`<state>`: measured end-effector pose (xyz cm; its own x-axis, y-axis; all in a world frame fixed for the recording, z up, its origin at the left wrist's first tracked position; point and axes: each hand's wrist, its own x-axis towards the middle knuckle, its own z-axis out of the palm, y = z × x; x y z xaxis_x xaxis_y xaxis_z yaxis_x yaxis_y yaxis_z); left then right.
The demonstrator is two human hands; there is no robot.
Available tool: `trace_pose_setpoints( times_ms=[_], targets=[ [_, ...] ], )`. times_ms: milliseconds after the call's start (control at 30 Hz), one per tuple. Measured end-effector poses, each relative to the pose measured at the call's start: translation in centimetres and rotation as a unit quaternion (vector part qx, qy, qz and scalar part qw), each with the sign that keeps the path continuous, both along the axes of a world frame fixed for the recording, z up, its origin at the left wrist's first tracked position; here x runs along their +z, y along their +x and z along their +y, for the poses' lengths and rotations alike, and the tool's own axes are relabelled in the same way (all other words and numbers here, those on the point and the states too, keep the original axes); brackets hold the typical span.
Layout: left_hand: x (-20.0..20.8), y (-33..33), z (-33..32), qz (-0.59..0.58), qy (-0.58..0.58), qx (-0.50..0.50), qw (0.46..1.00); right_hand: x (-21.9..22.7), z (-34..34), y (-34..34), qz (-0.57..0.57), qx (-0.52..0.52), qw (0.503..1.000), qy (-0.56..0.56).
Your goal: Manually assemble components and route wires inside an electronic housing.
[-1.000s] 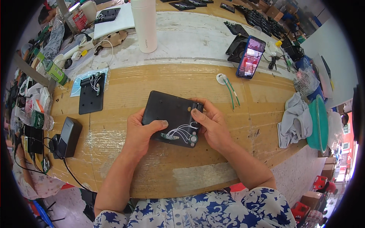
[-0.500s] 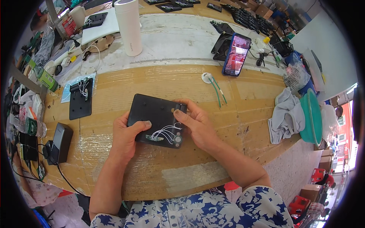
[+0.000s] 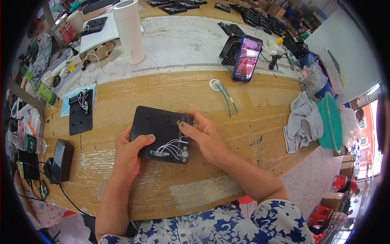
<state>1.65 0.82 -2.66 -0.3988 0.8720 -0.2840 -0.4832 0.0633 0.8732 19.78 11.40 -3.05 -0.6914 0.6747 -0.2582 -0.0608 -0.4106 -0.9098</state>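
Note:
Both my hands hold a flat black plastic panel (image 3: 160,126) above the cardboard-covered table. My left hand (image 3: 129,150) grips its left edge, thumb on top. Along the right edge my right hand (image 3: 207,136) has closed, its thumb pressed on the upper right corner; the fingers beneath are partly hidden. White wires (image 3: 172,146) run across the lower right of the panel from a small green circuit board (image 3: 159,153) to a round metal part (image 3: 185,154) in the corner. A similar black panel (image 3: 81,116) lies to the left, partly on a light-blue sheet (image 3: 65,106).
Beyond my hands lie a white disc with green wires (image 3: 215,84) and a propped phone (image 3: 247,59). A tall white bottle (image 3: 129,34) stands at the back. On the left is a black power adapter (image 3: 63,160); on the right, a grey cloth (image 3: 302,124) beside a green basin (image 3: 329,122).
The view has shifted slightly, so most things sit a little further left in it. My hands keep the same hold on the black panel.

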Motion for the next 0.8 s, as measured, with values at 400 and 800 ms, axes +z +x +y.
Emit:
trace_pose_setpoints(
  times_ms=[400, 800],
  targets=[
    [0.15, 0.0, 0.0, 0.008, -0.012, -0.001, 1.0, -0.38, -0.02, 0.03, 0.007, -0.004, 1.0, 0.019],
    [0.2, 0.03, -0.12, 0.011, -0.009, 0.004, 1.0, -0.31, -0.17, -0.05, 0.006, -0.007, 0.999, 0.035]
  ],
)
